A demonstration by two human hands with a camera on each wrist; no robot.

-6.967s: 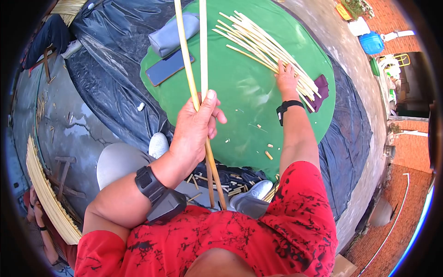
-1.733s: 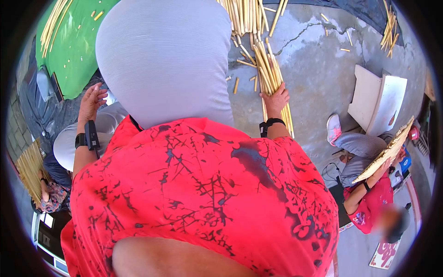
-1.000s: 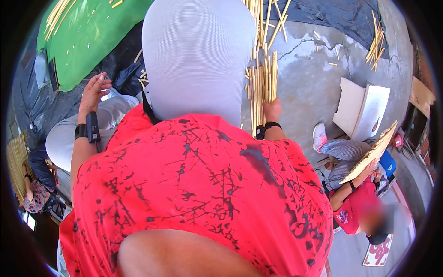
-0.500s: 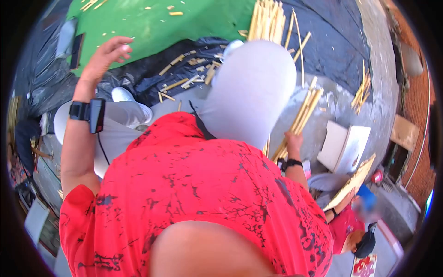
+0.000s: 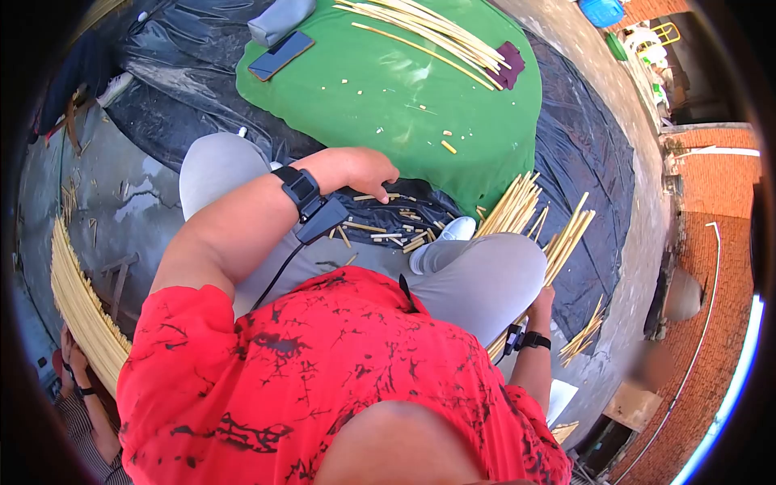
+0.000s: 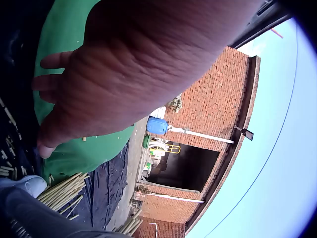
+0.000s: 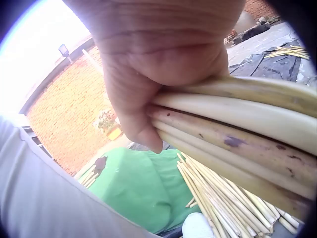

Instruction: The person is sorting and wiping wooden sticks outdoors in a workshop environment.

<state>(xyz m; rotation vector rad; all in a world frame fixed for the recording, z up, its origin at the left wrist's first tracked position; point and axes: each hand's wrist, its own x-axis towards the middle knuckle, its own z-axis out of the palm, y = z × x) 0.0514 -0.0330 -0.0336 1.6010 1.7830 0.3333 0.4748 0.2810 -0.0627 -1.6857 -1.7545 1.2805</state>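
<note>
The right hand [image 5: 540, 304] grips a bundle of pale sticks [image 5: 568, 238] beside the bent right knee. In the right wrist view, the thumb and palm of that hand [image 7: 163, 64] wrap around several thick sticks [image 7: 233, 134]. The left hand [image 5: 370, 172] is held over the near edge of the green cloth [image 5: 388, 105], holding nothing. Its fingers look relaxed and slightly bent in the left wrist view, where the hand [image 6: 94, 89] is above the cloth. Another pile of sticks [image 5: 514, 206] lies beyond the right knee.
Long sticks [image 5: 428, 32], a purple cloth [image 5: 509, 66], a phone [image 5: 281, 55] and a grey pouch [image 5: 281, 18] lie on the green cloth. Short cut pieces [image 5: 388, 237] are scattered on black sheeting [image 5: 578, 129] near the feet. Another person holds a stick mat [image 5: 81, 299] at the left.
The head view has swung back toward the green cloth. The right hand has brought its stick bundle forward beside the knee. The left hand has moved inward, over the cloth's near edge.
</note>
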